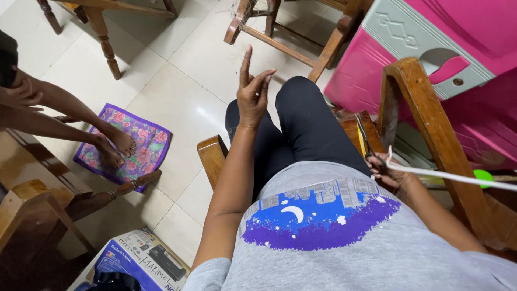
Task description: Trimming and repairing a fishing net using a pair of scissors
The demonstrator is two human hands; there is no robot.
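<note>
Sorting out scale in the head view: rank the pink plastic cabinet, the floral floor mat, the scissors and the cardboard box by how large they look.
1. Pink plastic cabinet
2. Floral floor mat and cardboard box: look alike; the box is cropped and nearer, so unranked.
3. Scissors, held in the right hand.

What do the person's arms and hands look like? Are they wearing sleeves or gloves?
No gloves: the left hand and right hand are bare, with no rings or watch that I can see. Both forearms are bare too. Short grey sleeves of a T-shirt cover only the upper arms.
</note>
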